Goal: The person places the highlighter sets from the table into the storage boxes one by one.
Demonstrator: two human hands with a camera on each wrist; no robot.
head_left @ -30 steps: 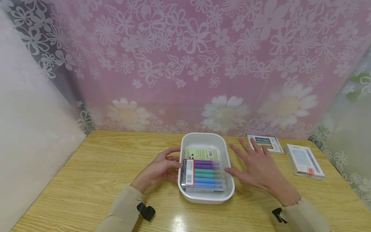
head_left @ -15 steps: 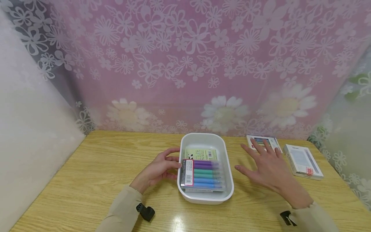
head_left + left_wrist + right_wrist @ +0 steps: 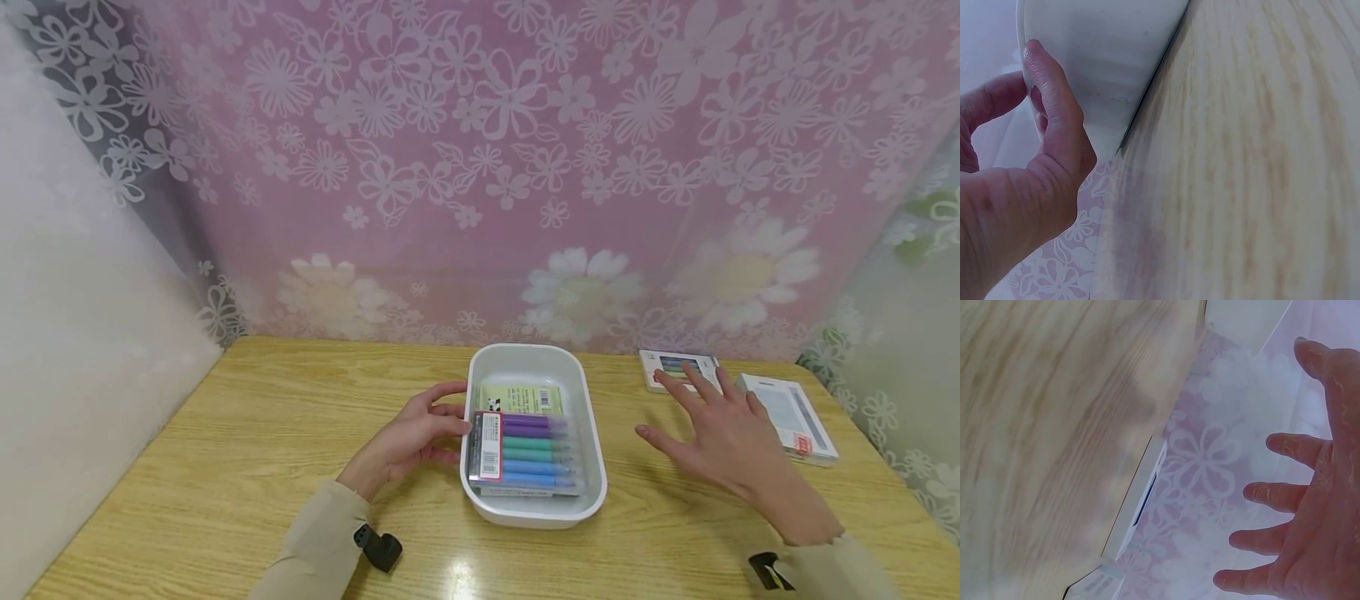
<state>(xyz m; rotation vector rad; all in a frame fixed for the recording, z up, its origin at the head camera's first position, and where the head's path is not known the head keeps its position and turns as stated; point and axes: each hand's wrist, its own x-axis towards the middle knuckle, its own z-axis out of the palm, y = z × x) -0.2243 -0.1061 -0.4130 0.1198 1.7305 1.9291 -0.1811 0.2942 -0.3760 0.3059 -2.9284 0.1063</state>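
Observation:
A white plastic tub [image 3: 525,358] stands on the table. My left hand [image 3: 408,435] pinches its left rim, thumb inside; in the left wrist view, fingers of that hand [image 3: 1063,119] lie along the tub's outer wall [image 3: 1110,50]. Inside lies a clear pack of purple, green and blue pens [image 3: 534,452], partly over a light green panda-print packet [image 3: 525,398]. A white edge of something shows beneath the pens. My right hand [image 3: 723,433] hovers right of the tub, fingers spread and holding nothing, partly in front of two boxes.
Near the back edge lies a flat white box with a window [image 3: 703,361] showing coloured sticks. To its right is a larger white box with a red sticker [image 3: 813,425]. A floral curtain [image 3: 480,208] hangs behind the wooden table [image 3: 262,433].
My right hand has moved rightward, away from the tub's right rim and toward the two boxes, with fingers still spread. The left hand and the tub have stayed in place.

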